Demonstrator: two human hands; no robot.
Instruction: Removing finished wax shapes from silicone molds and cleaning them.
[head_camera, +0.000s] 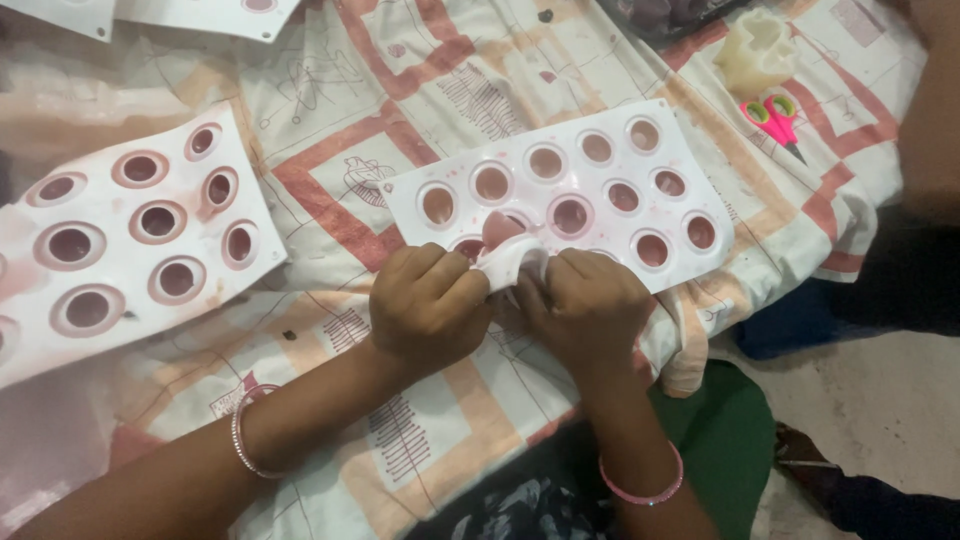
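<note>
A white silicone mould tray (600, 175) with round cavities lies on a patterned cloth (330, 120). My left hand (428, 300) and my right hand (585, 300) both grip the tray's near edge and fold it upward. A pink round piece (497, 227) bulges out of a cavity between my thumbs. Several other cavities hold pinkish fill. Each wrist wears a pink bangle.
A second white mould tray (130, 240) with round cavities lies at the left. Pink-handled scissors (778, 118) and a cream flower-shaped mould (755, 50) sit at the top right. Another person's arm (930, 110) reaches along the right edge. More white trays (200, 15) lie at the top left.
</note>
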